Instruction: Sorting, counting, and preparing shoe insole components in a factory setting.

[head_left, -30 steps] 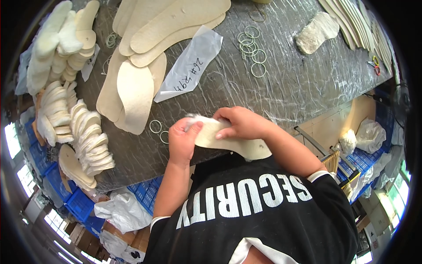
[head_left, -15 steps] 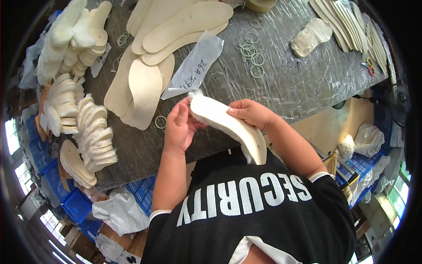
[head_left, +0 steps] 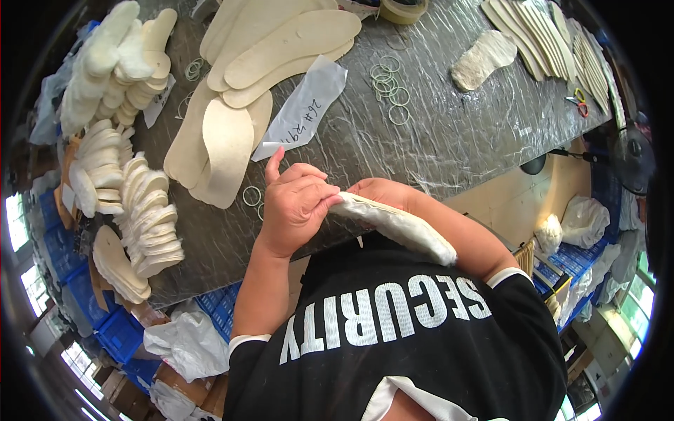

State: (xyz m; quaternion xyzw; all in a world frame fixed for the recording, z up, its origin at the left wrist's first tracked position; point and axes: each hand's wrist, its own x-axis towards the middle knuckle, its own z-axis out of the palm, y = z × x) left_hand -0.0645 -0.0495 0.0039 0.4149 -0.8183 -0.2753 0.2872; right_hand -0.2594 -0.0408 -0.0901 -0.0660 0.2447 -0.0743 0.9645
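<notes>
A fleece-lined insole (head_left: 401, 226) is held tilted in front of my body, its white fluffy side facing me and its pale edge uppermost. My left hand (head_left: 296, 209) pinches the insole's left end between thumb and fingers, with the index finger sticking up. Behind the upper edge, my right hand (head_left: 382, 192) holds the same insole; most of its fingers are hidden. Flat cream insoles (head_left: 228, 144) lie piled on the table beyond my left hand. A white paper slip (head_left: 303, 109) with handwriting rests against that pile.
Stacks of fluffy insoles (head_left: 151, 217) line the table's left side. Green rubber rings (head_left: 390, 84) lie mid-table. At the right are a single fleecy insole (head_left: 484, 59), rows of insoles (head_left: 526, 42) and small scissors (head_left: 579, 103). A tape roll (head_left: 404, 10) sits at the far edge.
The insole has been turned from its smooth cream face to its fleecy side and lowered slightly. My left hand has closed on its end; my right hand has moved behind it.
</notes>
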